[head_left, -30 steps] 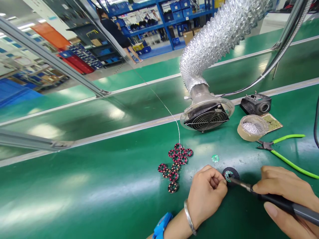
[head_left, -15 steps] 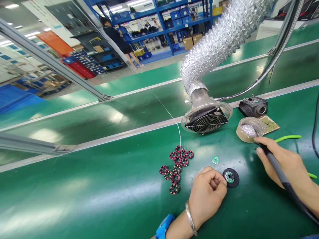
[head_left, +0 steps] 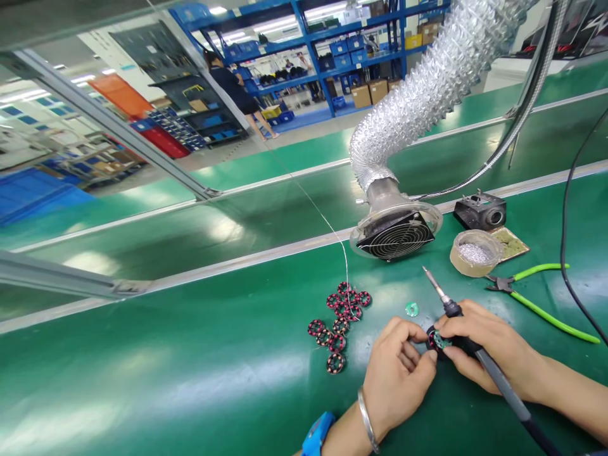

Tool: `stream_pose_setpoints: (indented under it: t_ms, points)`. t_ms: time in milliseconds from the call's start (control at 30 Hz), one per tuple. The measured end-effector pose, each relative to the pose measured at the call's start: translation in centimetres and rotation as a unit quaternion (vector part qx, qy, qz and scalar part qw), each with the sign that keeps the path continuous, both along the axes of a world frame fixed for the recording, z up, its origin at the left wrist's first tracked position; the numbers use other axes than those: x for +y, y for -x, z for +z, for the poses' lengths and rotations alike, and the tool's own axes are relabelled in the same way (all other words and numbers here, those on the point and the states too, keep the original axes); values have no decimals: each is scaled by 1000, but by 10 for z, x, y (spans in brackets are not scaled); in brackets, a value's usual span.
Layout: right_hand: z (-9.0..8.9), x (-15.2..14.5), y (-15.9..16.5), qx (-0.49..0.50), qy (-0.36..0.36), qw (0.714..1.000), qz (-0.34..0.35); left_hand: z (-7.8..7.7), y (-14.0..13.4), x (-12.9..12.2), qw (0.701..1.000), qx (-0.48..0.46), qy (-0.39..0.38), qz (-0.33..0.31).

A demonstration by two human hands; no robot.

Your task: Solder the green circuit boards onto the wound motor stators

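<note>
My left hand [head_left: 398,373] rests on the green mat [head_left: 190,354] with its fingertips against a small black round part [head_left: 436,341] that carries a green board. My right hand [head_left: 484,345] holds a soldering iron [head_left: 456,310] with its tip pointing up and away, and its fingers also touch the black part. A cluster of several red and black wound coils [head_left: 339,320] lies just left of my hands. A thin solder wire [head_left: 339,244] hangs down onto the coils. A small green disc [head_left: 411,309] lies on the mat above the hands.
A silver fume duct with a fan grille [head_left: 396,237] sits beyond the coils. To the right are a tape roll holding solder scraps [head_left: 475,253], a black iron stand [head_left: 481,212] and green-handled cutters [head_left: 536,297]. A person stands far off by blue shelves.
My right hand came back from the tape roll to the black part, with the iron tip now raised. My left fingers opened slightly onto the part.
</note>
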State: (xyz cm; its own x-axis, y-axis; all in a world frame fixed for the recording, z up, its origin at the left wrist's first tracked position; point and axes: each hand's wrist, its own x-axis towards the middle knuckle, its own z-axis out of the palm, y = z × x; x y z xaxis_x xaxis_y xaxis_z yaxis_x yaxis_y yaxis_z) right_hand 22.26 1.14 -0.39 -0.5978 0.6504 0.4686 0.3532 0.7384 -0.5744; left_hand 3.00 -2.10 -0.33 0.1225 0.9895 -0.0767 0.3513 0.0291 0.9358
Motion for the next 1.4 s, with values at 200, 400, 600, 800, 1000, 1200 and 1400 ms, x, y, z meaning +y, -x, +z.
stream_pose_setpoints:
  t_ms: [200,400,600,800,1000,1200,1400]
  points:
    - [-4,-3,-9,2,5,1000,-15,-3,-4,2,996,24,-81,-5]
    - [-8,-3,-3,15,-14,1000,-11,1,-1,4,998,37,-42,-8]
    - [-10,-2,1,2,-8,1000,1,-5,11,5,999,36,-29,2]
    - [-12,-1,1,14,-14,1000,-1,-5,10,3,978,32,-179,-103]
    - [-16,-1,-10,-8,3,1000,-3,-10,3,5,962,126,-216,-107]
    - [-23,-1,-17,-17,-9,999,-34,-12,10,-11,955,98,-196,-200]
    - [-25,1,-17,-20,-45,998,-39,-13,11,-29,945,168,-190,-205]
